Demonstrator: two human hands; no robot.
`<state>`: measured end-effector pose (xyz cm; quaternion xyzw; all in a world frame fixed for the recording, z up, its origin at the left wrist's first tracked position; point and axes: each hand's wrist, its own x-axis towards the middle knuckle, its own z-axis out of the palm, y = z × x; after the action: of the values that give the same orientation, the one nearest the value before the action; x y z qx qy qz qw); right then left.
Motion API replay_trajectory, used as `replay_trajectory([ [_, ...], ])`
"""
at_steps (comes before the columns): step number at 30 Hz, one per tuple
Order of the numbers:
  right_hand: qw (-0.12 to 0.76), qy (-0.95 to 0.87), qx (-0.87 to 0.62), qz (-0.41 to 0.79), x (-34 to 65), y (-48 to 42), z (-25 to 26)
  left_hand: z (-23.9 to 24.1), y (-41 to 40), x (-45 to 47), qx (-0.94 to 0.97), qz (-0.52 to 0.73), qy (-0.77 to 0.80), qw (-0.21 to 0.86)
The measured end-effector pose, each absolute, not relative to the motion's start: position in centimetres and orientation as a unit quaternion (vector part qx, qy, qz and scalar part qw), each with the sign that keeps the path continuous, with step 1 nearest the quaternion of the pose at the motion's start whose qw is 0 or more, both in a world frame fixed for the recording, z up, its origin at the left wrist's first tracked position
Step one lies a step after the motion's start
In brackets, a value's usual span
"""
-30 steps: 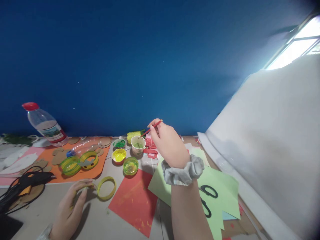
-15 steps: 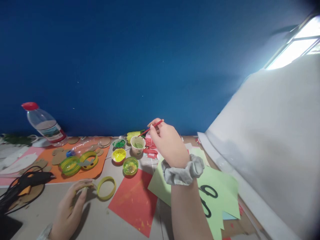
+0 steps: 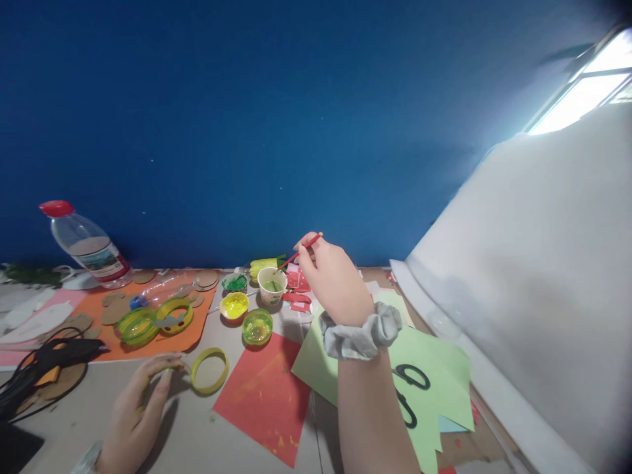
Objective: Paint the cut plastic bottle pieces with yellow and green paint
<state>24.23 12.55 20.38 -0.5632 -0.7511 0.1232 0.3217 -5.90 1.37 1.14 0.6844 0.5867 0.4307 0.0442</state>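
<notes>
My right hand (image 3: 332, 276) pinches a thin red-handled paintbrush (image 3: 301, 250), whose tip dips into a small paper cup of greenish water (image 3: 272, 285). A grey scrunchie (image 3: 360, 330) sits on that wrist. My left hand (image 3: 134, 408) rests on the table at lower left, fingers lying flat, its fingertips beside a yellow-green ring (image 3: 210, 370). Small pots of yellow paint (image 3: 234, 305), green paint (image 3: 236, 283) and a green-yellow mix (image 3: 257, 326) stand close to the cup.
An orange sheet (image 3: 162, 329) holds yellow-green rings (image 3: 153, 320) and cardboard discs. A water bottle (image 3: 89, 247) lies at the back left. Red paper (image 3: 264, 395), light green paper (image 3: 434, 382) with black scissors (image 3: 409, 388), a black glue gun (image 3: 54, 355), a white board (image 3: 543, 283) on the right.
The view has shifted slightly. My right hand stirs the brush a little in the cup; my left hand stays by the ring.
</notes>
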Motion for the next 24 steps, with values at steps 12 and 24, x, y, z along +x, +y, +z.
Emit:
replay_trajectory([
  [12,0.301,-0.749,-0.577,0.125,24.3,11.9,20.8,1.1,1.2,-5.8,0.668,0.448,0.589,0.075],
  [24,0.453,-0.702,-0.529,0.145,25.4,10.6,21.5,1.8,0.7,-5.4,0.614,0.524,0.569,0.156],
])
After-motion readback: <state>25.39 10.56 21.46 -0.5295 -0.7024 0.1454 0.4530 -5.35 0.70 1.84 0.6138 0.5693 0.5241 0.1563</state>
